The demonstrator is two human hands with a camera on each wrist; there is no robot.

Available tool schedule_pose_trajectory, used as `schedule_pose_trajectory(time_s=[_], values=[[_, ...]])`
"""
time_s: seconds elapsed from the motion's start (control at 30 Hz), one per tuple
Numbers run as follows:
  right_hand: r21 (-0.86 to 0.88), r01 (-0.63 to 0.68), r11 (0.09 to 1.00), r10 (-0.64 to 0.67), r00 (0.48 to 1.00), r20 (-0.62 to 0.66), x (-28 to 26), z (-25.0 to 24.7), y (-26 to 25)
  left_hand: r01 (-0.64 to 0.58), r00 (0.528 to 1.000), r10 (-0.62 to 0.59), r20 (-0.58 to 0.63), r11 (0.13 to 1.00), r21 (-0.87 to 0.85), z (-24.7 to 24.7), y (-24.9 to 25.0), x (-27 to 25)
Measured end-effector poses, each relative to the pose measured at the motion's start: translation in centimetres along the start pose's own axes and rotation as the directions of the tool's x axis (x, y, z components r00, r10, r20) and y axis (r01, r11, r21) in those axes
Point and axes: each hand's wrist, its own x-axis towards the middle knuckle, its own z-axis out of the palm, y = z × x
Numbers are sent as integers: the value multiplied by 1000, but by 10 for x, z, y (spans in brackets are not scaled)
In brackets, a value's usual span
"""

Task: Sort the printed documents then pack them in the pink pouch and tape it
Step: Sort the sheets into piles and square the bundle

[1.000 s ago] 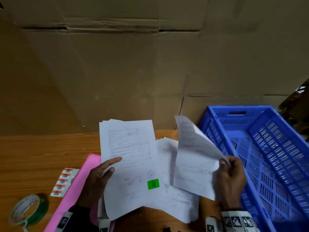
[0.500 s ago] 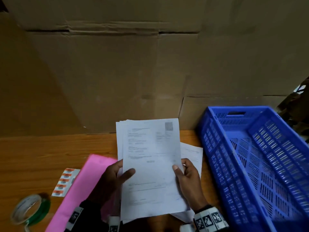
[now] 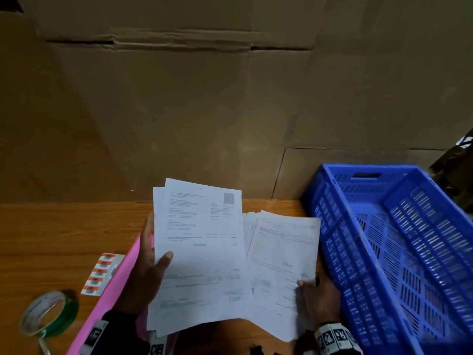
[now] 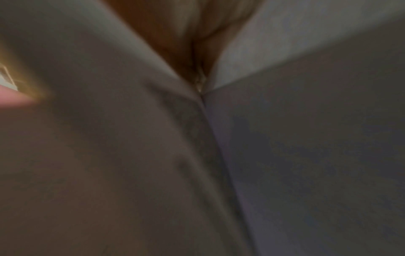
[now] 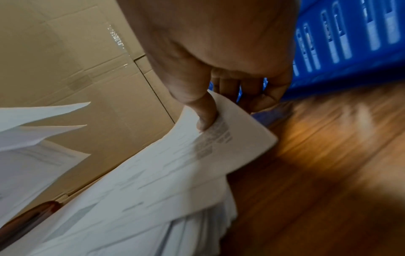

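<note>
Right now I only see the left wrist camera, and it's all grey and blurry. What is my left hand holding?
Observer: Your left hand grips a stack of printed documents, thumb on the top sheet.
Operator: What's my other hand doing?
Observer: Your right hand pinches a second stack, thumb on top.
Operator: Where's the pink pouch?
Observer: The pink pouch lies on the table, partly under your left arm.
Operator: And the tape?
Observer: The tape roll sits left of the pouch.
</note>
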Motion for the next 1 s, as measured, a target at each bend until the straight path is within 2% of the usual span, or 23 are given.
schedule_pose_trajectory(time_s=[0.07, 0.17, 0.27, 0.4, 0.53, 0.63, 0.73, 0.8, 0.9, 1.0], values=[[-73, 57, 996, -59, 998, -36, 6, 2, 10, -2, 1000, 1, 16, 999, 48, -5, -7, -1], [-134, 128, 983, -144, 982, -118, 12, 6, 25, 52, 988, -72, 140, 988, 144, -12, -17, -3], [-74, 203, 976, -214, 958, -191, 7, -4, 16, 113, 981, -128, 149, 988, 105, -10, -20, -3], [-29, 218, 976, -219, 953, -211, 9, -16, 10, 124, 978, -138, 155, 988, 93, -7, -17, -3], [170, 287, 943, -220, 918, -329, -1, -40, -15, 135, 979, -147, 141, 987, 88, -6, -17, 0], [398, 323, 858, -173, 913, -370, -9, -58, -43, 143, 981, -151, 118, 987, 71, -5, -18, 2], [624, 306, 719, -186, 950, -252, -19, -63, -68, 158, 978, -165, 131, 985, 64, -1, -18, 4], [694, 267, 669, -250, 960, -128, -29, -58, -80, 146, 976, -157, 152, 986, 80, 4, -15, 5], [646, 203, 736, -367, 921, 129, -42, -39, -90, 112, 974, -123, 192, 991, 67, 12, -6, 6], [602, 126, 789, -357, 891, 281, -53, -20, -102, 149, 962, -142, 235, 989, -12, 15, 1, 7]])
